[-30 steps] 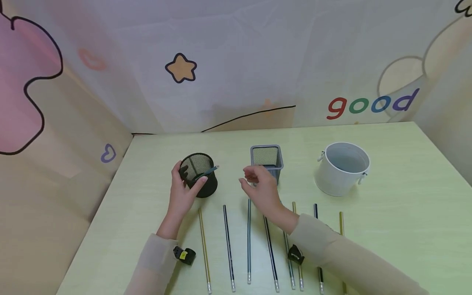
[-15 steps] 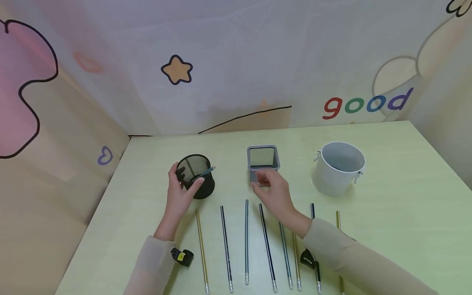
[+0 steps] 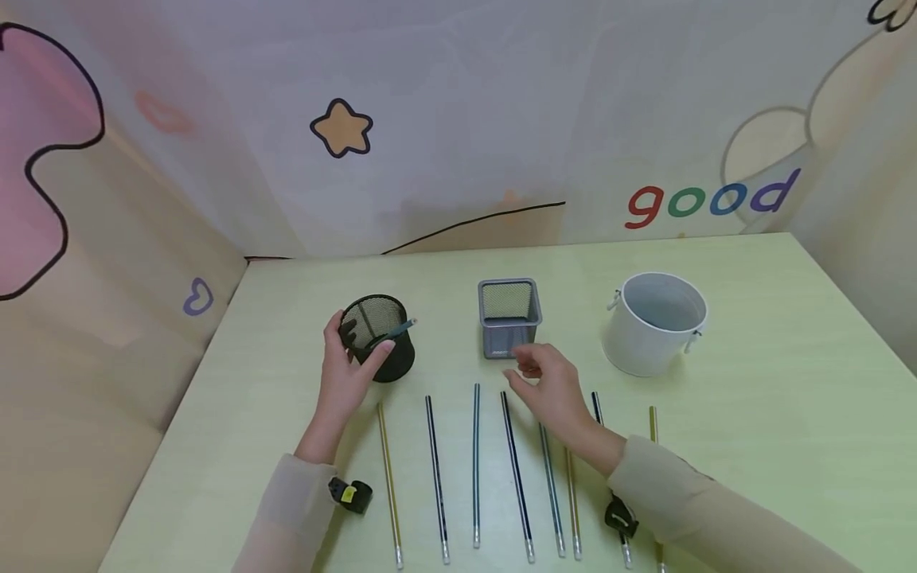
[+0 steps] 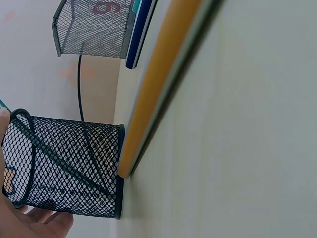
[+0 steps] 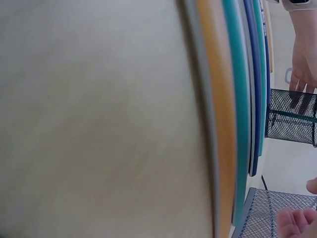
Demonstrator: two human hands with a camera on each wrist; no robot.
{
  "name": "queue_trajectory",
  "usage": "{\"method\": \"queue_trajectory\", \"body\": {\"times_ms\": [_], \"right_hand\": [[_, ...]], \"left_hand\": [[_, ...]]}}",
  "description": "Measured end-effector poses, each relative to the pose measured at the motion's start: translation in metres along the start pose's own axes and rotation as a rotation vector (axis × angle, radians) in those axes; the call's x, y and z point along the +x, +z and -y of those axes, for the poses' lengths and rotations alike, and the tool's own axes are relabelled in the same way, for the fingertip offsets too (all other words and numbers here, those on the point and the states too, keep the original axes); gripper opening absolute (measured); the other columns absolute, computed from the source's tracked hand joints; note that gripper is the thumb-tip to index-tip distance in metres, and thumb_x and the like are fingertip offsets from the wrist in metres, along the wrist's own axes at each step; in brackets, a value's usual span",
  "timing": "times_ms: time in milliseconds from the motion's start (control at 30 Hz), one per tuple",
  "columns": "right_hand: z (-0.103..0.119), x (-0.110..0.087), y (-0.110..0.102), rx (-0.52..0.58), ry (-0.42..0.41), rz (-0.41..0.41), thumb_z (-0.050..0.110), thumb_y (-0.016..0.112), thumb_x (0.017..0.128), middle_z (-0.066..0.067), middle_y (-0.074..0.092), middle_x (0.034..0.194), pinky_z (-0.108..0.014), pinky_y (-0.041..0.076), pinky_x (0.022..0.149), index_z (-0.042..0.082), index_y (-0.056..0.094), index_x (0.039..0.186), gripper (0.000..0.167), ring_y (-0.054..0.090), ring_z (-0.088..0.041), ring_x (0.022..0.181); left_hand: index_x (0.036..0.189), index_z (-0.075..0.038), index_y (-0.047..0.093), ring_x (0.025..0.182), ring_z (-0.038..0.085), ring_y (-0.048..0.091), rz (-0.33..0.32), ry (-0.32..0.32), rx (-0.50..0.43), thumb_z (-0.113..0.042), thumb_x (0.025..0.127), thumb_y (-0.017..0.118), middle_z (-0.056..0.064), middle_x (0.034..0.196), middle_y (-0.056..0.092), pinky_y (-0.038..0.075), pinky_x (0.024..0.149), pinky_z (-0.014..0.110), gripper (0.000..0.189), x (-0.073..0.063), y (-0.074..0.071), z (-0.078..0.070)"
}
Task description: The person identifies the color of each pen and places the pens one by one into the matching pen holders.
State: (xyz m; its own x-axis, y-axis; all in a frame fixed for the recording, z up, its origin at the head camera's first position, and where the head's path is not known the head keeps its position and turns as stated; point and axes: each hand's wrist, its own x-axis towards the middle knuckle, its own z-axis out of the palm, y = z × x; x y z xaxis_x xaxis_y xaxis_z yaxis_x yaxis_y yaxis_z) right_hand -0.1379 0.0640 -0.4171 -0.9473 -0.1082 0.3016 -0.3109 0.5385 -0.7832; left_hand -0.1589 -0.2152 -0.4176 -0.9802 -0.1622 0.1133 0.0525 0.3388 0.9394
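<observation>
My left hand (image 3: 342, 378) grips the round black mesh pencil cup (image 3: 396, 362) by its left side, thumb at the front near the rim. A teal pencil (image 3: 403, 327) leans inside the cup, its end sticking out over the right rim. In the left wrist view the same pencil slants behind the mesh of the cup (image 4: 69, 171). My right hand (image 3: 557, 391) hovers in front of the square grey mesh holder (image 3: 509, 338), fingers loosely curled and holding nothing. Below it lie a dark blue pencil (image 3: 516, 473) and a teal pencil (image 3: 551, 489).
A white metal bucket (image 3: 637, 342) with side handles stands at the right. Several pencils lie in a row across the pale table (image 3: 774, 398), among them a yellow one (image 3: 389, 477) at the left end and another yellow pencil (image 3: 653, 426) at the right.
My right hand has moved right and toward me, away from the square holder, which is now more visible. The left hand keeps its hold on the cup.
</observation>
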Motion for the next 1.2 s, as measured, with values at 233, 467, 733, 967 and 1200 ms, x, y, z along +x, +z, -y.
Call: {"method": "queue_trajectory", "body": {"times_ms": [233, 467, 733, 967, 1200], "right_hand": [[0.0, -0.005, -0.005, -0.042, 0.038, 0.043, 0.001, 0.071, 0.08, -0.019, 0.062, 0.092, -0.038, 0.056, 0.075, -0.008, 0.063, 0.105, 0.028, 0.061, -0.027, 0.083], [0.001, -0.009, -0.013, -0.114, 0.108, 0.087, 0.005, 0.072, 0.08, -0.014, 0.063, 0.085, -0.038, 0.055, 0.073, -0.005, 0.064, 0.102, 0.026, 0.061, -0.024, 0.077], [0.0, -0.015, -0.018, -0.165, 0.178, 0.16, 0.007, 0.073, 0.08, -0.007, 0.059, 0.076, -0.032, 0.05, 0.068, -0.005, 0.062, 0.098, 0.024, 0.054, -0.018, 0.071], [-0.001, -0.019, -0.02, -0.195, 0.241, 0.204, 0.009, 0.074, 0.079, -0.006, 0.059, 0.075, -0.028, 0.047, 0.062, -0.005, 0.061, 0.093, 0.023, 0.053, -0.017, 0.068], [-0.001, -0.021, -0.022, -0.235, 0.303, 0.263, 0.011, 0.073, 0.08, -0.004, 0.055, 0.071, -0.025, 0.041, 0.056, -0.001, 0.059, 0.084, 0.019, 0.048, -0.015, 0.063]], "left_hand": [[0.15, -0.007, 0.01, 0.139, 0.028, 0.028, 0.003, 0.005, -0.004, -0.03, 0.087, 0.069, 0.018, 0.149, 0.027, 0.022, 0.116, 0.047, 0.089, 0.0, -0.001, 0.0], [0.149, -0.006, 0.011, 0.139, 0.027, 0.028, -0.007, 0.001, 0.002, -0.03, 0.087, 0.069, 0.018, 0.149, 0.027, 0.023, 0.116, 0.046, 0.089, 0.002, 0.0, -0.001], [0.149, -0.003, 0.01, 0.139, 0.029, 0.029, -0.006, -0.001, -0.002, -0.028, 0.087, 0.069, 0.02, 0.149, 0.027, 0.024, 0.116, 0.046, 0.089, 0.001, 0.0, -0.002], [0.149, -0.004, 0.009, 0.14, 0.028, 0.027, 0.002, -0.008, -0.006, -0.028, 0.086, 0.07, 0.019, 0.15, 0.026, 0.022, 0.116, 0.046, 0.09, 0.001, -0.001, -0.001], [0.149, -0.002, 0.009, 0.139, 0.029, 0.028, 0.004, -0.016, -0.011, -0.027, 0.087, 0.069, 0.02, 0.149, 0.026, 0.022, 0.116, 0.045, 0.09, 0.0, -0.001, -0.006]]}}
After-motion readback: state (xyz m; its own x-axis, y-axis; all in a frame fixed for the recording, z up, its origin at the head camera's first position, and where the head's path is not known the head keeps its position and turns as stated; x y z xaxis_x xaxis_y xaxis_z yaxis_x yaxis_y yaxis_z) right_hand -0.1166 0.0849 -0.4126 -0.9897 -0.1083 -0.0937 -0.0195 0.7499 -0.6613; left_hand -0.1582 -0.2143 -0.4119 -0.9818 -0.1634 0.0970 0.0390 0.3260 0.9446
